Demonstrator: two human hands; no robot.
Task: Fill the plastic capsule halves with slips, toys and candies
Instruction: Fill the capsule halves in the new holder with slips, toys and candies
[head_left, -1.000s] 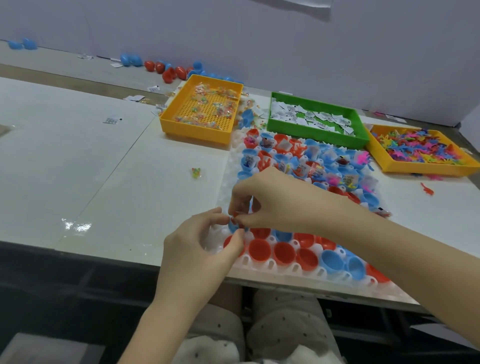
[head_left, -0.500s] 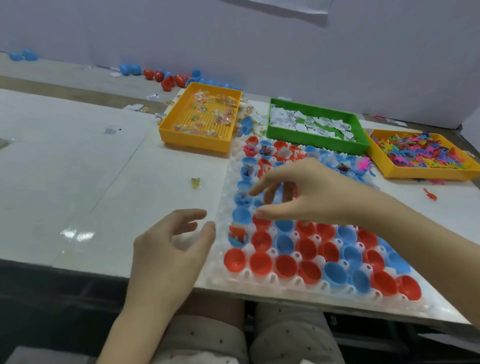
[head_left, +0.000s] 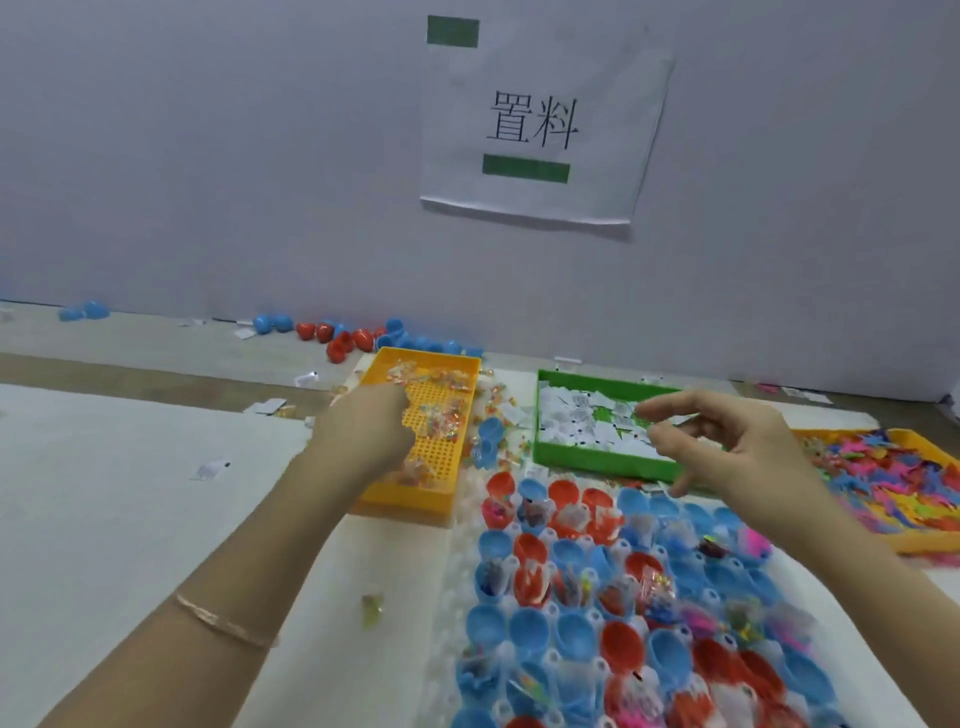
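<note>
A pale wall bearing a printed paper sign (head_left: 540, 130) rises behind a white table (head_left: 130, 519). At six o'clock a white holder tray (head_left: 457, 582) carries rows of red and blue plastic capsule halves (head_left: 571, 623), many already stuffed. At eleven o'clock the left hand (head_left: 363, 431) reaches into the yellow perforated tray of wrapped candies (head_left: 441, 431); whether its fingers are closed, I cannot tell. At one o'clock the right hand (head_left: 727, 447) hovers, fingers loosely spread, over the green tray of paper slips (head_left: 587, 457). At three o'clock sits a yellow tray of colourful plastic toys (head_left: 893, 478).
</note>
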